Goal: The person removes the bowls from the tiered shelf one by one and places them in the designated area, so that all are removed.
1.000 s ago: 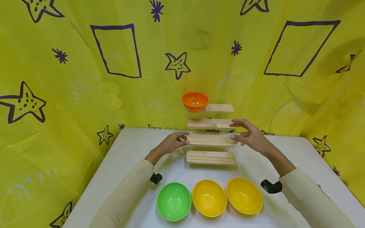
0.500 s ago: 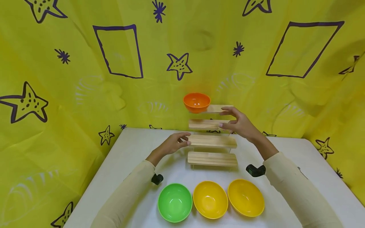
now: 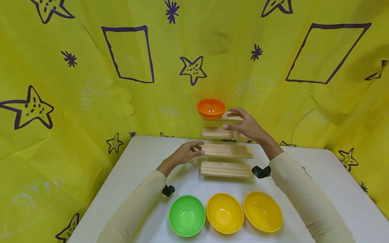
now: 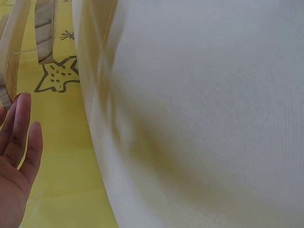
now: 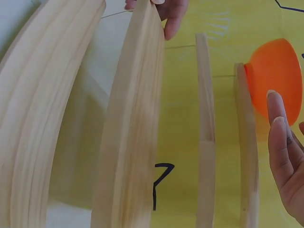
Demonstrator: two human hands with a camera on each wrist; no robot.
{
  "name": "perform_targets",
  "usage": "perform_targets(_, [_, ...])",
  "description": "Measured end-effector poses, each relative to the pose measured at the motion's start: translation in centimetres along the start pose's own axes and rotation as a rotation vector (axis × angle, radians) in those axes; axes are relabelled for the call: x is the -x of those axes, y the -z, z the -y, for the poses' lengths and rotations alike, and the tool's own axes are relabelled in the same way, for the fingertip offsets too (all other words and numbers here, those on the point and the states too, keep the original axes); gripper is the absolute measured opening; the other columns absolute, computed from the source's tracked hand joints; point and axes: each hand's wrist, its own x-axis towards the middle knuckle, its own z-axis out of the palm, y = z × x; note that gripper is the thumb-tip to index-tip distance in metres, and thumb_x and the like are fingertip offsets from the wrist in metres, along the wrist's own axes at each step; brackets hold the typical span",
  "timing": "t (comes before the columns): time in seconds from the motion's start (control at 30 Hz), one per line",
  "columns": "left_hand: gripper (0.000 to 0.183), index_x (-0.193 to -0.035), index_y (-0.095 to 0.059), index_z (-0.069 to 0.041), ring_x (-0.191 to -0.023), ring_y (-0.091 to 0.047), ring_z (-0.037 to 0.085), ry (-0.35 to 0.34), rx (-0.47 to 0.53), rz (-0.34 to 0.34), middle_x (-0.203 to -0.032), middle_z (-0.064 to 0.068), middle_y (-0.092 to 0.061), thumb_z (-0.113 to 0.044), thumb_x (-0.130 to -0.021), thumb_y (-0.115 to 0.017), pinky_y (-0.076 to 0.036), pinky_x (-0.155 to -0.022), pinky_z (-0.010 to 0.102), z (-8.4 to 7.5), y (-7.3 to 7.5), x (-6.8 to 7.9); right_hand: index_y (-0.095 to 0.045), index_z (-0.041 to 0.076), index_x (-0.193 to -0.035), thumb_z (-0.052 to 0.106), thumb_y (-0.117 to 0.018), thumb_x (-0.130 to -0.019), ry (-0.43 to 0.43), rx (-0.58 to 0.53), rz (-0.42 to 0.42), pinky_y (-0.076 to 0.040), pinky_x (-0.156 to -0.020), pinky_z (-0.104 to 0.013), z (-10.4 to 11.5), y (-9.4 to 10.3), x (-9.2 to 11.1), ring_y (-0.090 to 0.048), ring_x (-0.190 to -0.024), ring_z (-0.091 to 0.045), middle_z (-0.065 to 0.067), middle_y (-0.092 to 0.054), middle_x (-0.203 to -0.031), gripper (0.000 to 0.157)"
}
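In the head view my left hand pinches the left end of a step on a tiered wooden shelf, second from the front. The right wrist view also shows its fingertips around that step's end. An orange bowl sits upright at the left of the top step. My right hand hovers over the upper steps, thumb and fingers spread apart, just right of the bowl. Seen from the right wrist, its fingers are near the bowl but hold nothing.
On the white table, in front of the shelf, stand a green bowl and two yellow bowls, one central and one on the right. A yellow patterned curtain hangs behind and at both sides.
My right hand has moved left and up from the right end of the middle steps toward the orange bowl. The left hand keeps its place at the shelf.
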Motion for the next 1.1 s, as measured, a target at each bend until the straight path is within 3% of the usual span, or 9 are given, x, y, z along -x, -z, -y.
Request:
perform_targets(0.2, [0.051,-0.147,-0.052,-0.013,-0.103,-0.065,0.024,-0.004,-0.002,-0.001,-0.128,0.014,-0.067,-0.032,-0.101,-0.062,-0.053,-0.082,0.032,0.1,0.0,-0.1,-0.023,0.011,-0.158,0.031,-0.076,-0.090,-0.015,-0.025,-0.008,-0.057,-0.075,-0.041,0.4,-0.6,-1.1,-0.067,-0.108,-0.040,-0.016,-0.039,-0.155,0.089])
perform_targets(0.4, [0.051,-0.148,-0.052,-0.013,-0.102,-0.065,0.024,-0.006,0.002,0.001,-0.128,0.014,-0.067,-0.032,-0.102,-0.062,-0.053,-0.081,0.031,0.1,0.1,-0.1,-0.017,0.013,-0.161,0.031,-0.079,-0.088,-0.023,-0.042,-0.027,-0.054,-0.090,-0.048,0.6,-1.2,-2.0,-0.054,-0.126,-0.042,-0.018,-0.033,-0.157,0.097])
perform_targets(0.5, [0.051,-0.148,-0.051,-0.013,-0.103,-0.065,0.024,-0.008,0.000,0.005,-0.128,0.014,-0.067,-0.031,-0.102,-0.062,-0.054,-0.082,0.031,0.0,0.0,-0.1,-0.013,0.015,-0.161,0.031,-0.078,-0.088,-0.041,-0.074,-0.022,-0.055,-0.091,-0.048,0.6,-1.4,-2.5,-0.063,-0.114,-0.041,-0.017,-0.030,-0.158,0.099])
perform_targets(0.6, [0.051,-0.148,-0.051,-0.013,-0.103,-0.065,0.024,-0.007,0.001,0.008,-0.128,0.014,-0.067,-0.031,-0.102,-0.061,-0.054,-0.082,0.032,-0.1,0.0,0.0,-0.010,0.015,-0.162,0.034,-0.078,-0.089,-0.055,-0.087,-0.016,-0.059,-0.083,-0.045,0.7,-1.6,-3.0,-0.069,-0.103,-0.039,-0.017,-0.027,-0.160,0.102])
perform_targets(0.83, [0.050,-0.147,-0.053,-0.013,-0.103,-0.066,0.024,-0.007,0.001,0.006,-0.127,0.013,-0.068,-0.032,-0.102,-0.061,-0.054,-0.083,0.033,0.0,0.1,0.0,-0.003,0.014,-0.162,0.038,-0.076,-0.089,-0.084,-0.089,-0.023,-0.060,-0.077,-0.040,0.8,-1.7,-4.0,-0.069,-0.105,-0.040,-0.018,-0.024,-0.162,0.106])
perform_targets(1.1, [0.052,-0.148,-0.051,-0.012,-0.103,-0.065,0.024,-0.004,0.002,0.011,-0.128,0.013,-0.067,-0.032,-0.102,-0.061,-0.053,-0.083,0.032,0.1,0.2,0.0,-0.003,0.009,-0.161,0.032,-0.073,-0.091,-0.100,-0.109,-0.005,-0.058,-0.082,-0.051,2.0,-2.2,-4.7,-0.065,-0.109,-0.045,-0.023,-0.026,-0.160,0.101])
